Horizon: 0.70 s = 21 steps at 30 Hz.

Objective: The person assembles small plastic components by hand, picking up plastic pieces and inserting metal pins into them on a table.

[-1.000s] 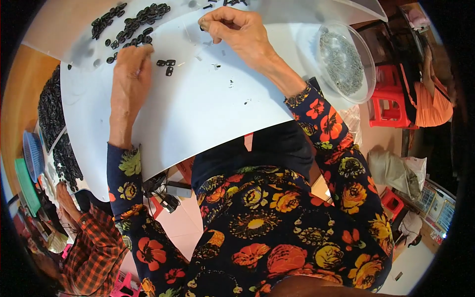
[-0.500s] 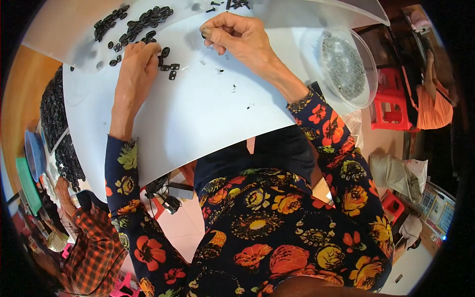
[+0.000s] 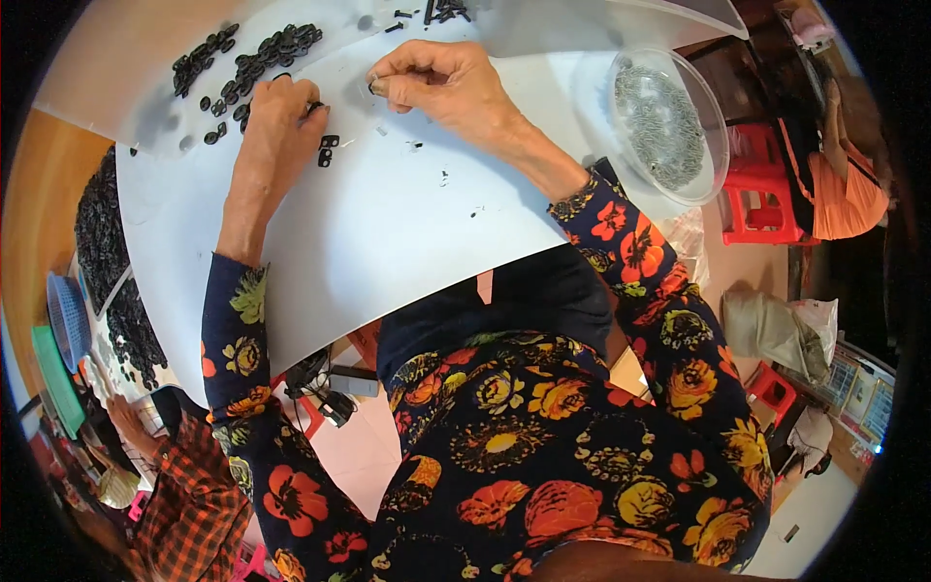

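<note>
My left hand (image 3: pixel 274 121) is at the upper left of the white tabletop, thumb and forefinger pinched together on a small black oval piece (image 3: pixel 315 106). Two more black pieces (image 3: pixel 327 150) with holes lie just beside its thumb. Beyond this hand is a loose heap of similar black oval pieces (image 3: pixel 281 47). To the right, above the table, my right hand (image 3: pixel 441 89) has its thumb and forefinger closed on a tiny dark piece (image 3: pixel 372 83), mostly covered by the fingertips.
A round clear tub (image 3: pixel 669 121) of small metal pins stands at the table's right. Black screw-like parts (image 3: pixel 446 12) lie at the far edge. At left are a large black heap (image 3: pixel 102 223) and a co-worker in a checked shirt (image 3: pixel 199 495). Red stools (image 3: pixel 761 194) stand right.
My left hand has shifted slightly right over the black pieces, and its thumb and forefinger now close on one. My right hand keeps its pinch. The whole view has shifted a little.
</note>
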### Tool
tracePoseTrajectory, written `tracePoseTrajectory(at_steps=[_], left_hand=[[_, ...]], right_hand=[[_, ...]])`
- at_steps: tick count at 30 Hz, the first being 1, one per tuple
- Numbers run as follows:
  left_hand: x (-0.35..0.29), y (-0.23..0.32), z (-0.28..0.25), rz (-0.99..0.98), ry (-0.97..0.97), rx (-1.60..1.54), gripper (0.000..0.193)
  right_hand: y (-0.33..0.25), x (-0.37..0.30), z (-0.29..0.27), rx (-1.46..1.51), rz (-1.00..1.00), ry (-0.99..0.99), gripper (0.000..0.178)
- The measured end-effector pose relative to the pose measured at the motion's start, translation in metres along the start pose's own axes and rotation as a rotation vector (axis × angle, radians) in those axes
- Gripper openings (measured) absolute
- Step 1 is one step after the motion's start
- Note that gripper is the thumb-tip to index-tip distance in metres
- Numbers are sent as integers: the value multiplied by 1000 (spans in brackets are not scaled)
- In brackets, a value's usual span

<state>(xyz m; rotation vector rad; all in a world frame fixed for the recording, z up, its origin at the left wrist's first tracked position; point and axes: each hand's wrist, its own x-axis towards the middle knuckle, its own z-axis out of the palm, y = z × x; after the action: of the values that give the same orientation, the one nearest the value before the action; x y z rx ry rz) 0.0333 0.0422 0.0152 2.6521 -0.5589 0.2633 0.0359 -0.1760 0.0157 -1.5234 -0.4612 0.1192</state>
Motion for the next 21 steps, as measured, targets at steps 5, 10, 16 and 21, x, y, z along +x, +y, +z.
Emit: tracePoseTrajectory(at_steps=[5, 10, 16, 21], left_hand=[[-7, 2, 5, -47, 31, -124, 11], [-8, 10, 7, 79, 126, -116, 14], [-5, 7, 8, 23, 81, -22, 16], [-5, 10, 11, 126, 203, -113, 14]], right_hand=[[3, -1, 1, 78, -24, -56, 14], [3, -2, -2, 42, -38, -24, 16], [3, -1, -1, -10, -43, -9, 16], [4, 0, -1, 14, -70, -15, 16]])
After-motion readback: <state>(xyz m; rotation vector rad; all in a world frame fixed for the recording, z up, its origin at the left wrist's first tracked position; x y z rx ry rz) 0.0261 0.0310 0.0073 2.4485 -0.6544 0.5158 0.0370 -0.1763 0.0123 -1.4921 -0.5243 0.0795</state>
